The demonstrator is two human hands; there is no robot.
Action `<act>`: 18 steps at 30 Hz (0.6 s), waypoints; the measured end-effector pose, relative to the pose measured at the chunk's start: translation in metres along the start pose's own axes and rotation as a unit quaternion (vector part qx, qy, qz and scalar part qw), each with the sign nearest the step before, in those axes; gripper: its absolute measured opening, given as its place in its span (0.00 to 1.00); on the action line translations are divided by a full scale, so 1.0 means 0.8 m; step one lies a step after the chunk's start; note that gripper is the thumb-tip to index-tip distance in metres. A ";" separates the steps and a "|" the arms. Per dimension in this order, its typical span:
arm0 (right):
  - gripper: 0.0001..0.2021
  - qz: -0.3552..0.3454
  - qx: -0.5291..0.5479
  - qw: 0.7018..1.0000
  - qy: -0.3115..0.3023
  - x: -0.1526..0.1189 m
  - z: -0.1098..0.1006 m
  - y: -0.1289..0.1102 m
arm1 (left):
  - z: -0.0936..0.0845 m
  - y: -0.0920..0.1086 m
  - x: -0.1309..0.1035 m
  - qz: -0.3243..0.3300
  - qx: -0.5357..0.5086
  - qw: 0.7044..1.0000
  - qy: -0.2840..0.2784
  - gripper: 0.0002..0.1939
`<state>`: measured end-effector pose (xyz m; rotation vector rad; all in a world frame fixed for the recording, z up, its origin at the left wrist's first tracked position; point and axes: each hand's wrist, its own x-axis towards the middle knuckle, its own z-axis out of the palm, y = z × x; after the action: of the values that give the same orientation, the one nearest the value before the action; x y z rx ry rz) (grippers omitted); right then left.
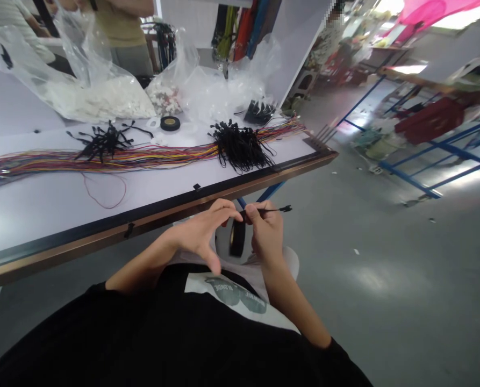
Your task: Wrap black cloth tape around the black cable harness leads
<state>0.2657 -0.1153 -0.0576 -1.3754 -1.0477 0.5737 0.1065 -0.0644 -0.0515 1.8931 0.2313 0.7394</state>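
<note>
Over my lap, my right hand (267, 228) pinches a thin black cable between thumb and fingers. A small black connector (286, 208) sticks out to the right of that grip. Between my hands hangs a roll of black tape (237, 238), slightly blurred, just below the pinched spot. My left hand (199, 231) is open, its thumb spread well away from the fingers. Its fingertips reach to the left end of the cable by the tape; whether they press on it I cannot tell.
A long bundle of coloured wires (171, 157) lies along the white table (159, 188). Black connector leads (242, 145) are heaped on it, with a smaller pile (105, 141) leftward. Behind stand plastic bags (98, 97) of white parts and another tape roll (170, 123).
</note>
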 end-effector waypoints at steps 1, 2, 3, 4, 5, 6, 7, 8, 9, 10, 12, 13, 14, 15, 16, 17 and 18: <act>0.08 -0.033 -0.031 0.999 -0.003 0.000 -0.002 -0.004 | -0.002 0.001 0.001 0.000 0.023 1.000 -0.007 0.35; 0.08 -0.072 -0.058 0.996 -0.009 0.000 -0.005 -0.009 | -0.002 0.002 0.004 -0.015 0.040 0.999 0.019 0.30; 0.08 -0.111 -0.079 0.991 -0.016 0.000 -0.006 -0.013 | 0.000 0.002 0.007 -0.043 0.054 0.996 0.064 0.24; 0.08 -0.146 -0.094 0.985 -0.022 -0.001 -0.007 -0.017 | 0.003 0.001 0.010 -0.074 0.066 0.989 0.114 0.19; 0.08 -0.174 -0.104 0.979 -0.026 -0.003 -0.008 -0.020 | 0.007 0.000 0.014 -0.102 0.076 0.980 0.154 0.14; 0.08 -0.189 -0.113 0.975 -0.029 -0.004 -0.008 -0.022 | 0.011 -0.001 0.017 -0.121 0.084 0.973 0.176 0.09; 0.08 -0.194 -0.121 0.973 -0.027 -0.005 -0.007 -0.022 | 0.015 -0.002 0.019 -0.130 0.089 0.970 0.183 0.06; 0.08 -0.187 -0.128 0.974 -0.027 -0.006 -0.006 -0.021 | 0.018 -0.003 0.021 -0.132 0.095 0.969 0.185 0.03; 0.07 -0.172 -0.132 0.976 -0.032 -0.007 -0.005 -0.020 | 0.021 -0.004 0.022 -0.129 0.101 0.968 0.192 0.01; 0.06 -0.152 -0.134 0.978 -0.042 -0.008 -0.004 -0.018 | 0.024 -0.005 0.022 -0.127 0.106 0.964 0.206 0.01; 0.06 -0.114 -0.135 0.982 -0.059 -0.009 -0.001 -0.013 | 0.028 -0.006 0.021 -0.119 0.103 0.958 0.239 0.03; 0.06 -0.106 -0.137 0.983 -0.058 -0.009 0.001 -0.011 | 0.031 -0.006 0.021 -0.117 0.089 0.956 0.252 0.03; 0.06 -0.106 -0.141 0.983 -0.047 -0.009 0.002 -0.010 | 0.032 -0.006 0.020 -0.119 0.064 0.954 0.267 0.02; 0.06 -0.114 -0.146 0.982 -0.031 -0.009 0.002 -0.009 | 0.033 -0.006 0.020 -0.126 0.026 0.949 0.286 0.02; 0.06 -0.128 -0.148 0.980 -0.018 -0.009 0.003 -0.008 | 0.033 -0.005 0.020 -0.135 -0.023 0.942 0.306 0.05; 0.06 -0.145 -0.146 0.978 -0.011 -0.008 0.003 -0.008 | 0.031 -0.004 0.020 -0.146 -0.079 0.934 0.316 0.10; 0.05 -0.162 -0.139 0.977 -0.014 -0.008 0.003 -0.008 | 0.029 -0.003 0.021 -0.159 -0.136 0.927 0.310 0.14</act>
<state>0.2588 -0.1208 -0.0533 -1.3996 -1.3814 0.2106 0.1335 -0.0730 -0.0535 1.2717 0.7728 1.0666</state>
